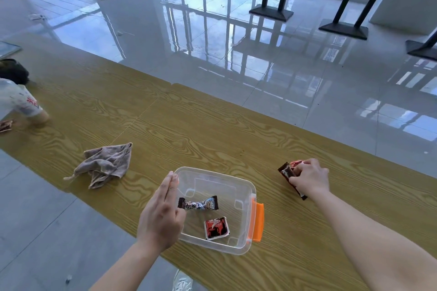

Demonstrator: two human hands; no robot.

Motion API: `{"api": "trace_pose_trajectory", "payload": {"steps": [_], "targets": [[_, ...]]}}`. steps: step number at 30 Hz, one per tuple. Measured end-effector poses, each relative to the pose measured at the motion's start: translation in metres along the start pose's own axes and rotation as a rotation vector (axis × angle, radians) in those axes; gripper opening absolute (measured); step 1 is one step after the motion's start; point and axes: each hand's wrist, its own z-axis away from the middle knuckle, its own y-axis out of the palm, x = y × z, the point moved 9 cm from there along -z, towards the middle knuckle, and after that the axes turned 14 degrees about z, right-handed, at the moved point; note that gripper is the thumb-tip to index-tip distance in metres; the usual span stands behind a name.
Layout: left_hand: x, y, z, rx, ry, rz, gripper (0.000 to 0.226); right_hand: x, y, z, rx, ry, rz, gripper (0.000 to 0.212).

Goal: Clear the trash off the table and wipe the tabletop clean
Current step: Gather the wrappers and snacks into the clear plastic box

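Note:
A clear plastic box (246,198) with an orange latch stands at the near edge of the wood-grain table (189,130). In it lie a twisted dark candy wrapper (201,204) and a red square wrapper (215,228). My left hand (162,215) lies against the box's left wall with its fingers straight. Its thumb touches the twisted wrapper's left end, and a pinch cannot be made out. To the right of the box, my right hand (309,178) is closed on a dark brown wrapper (287,172) and a red wrapper (295,163) on the tabletop.
A crumpled grey-brown cloth (105,164) lies on the table left of the box. At the far left, another person (16,99) leans on the table beside a small wrapper (6,125). Glossy tiled floor and black table bases (343,28) lie beyond.

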Motion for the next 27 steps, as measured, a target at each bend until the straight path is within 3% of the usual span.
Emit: {"api": "trace_pose_trajectory", "payload": {"steps": [10, 15, 19, 27], "targets": [[-0.001, 0.0, 0.0, 0.006, 0.002, 0.015, 0.078, 0.005, 0.009, 0.016, 0.138, -0.028, 0.058, 0.018], [-0.001, 0.0, 0.001, 0.009, -0.003, 0.027, 0.078, 0.008, 0.002, 0.031, -0.012, -0.06, 0.058, 0.011], [-0.002, -0.001, 0.002, 0.009, -0.007, 0.037, 0.079, 0.021, -0.022, 0.044, -0.12, -0.093, -0.137, 0.02], [0.001, 0.0, 0.0, 0.017, -0.014, 0.051, 0.08, 0.099, -0.121, 0.103, -0.407, -0.419, -0.425, 0.017]]}}
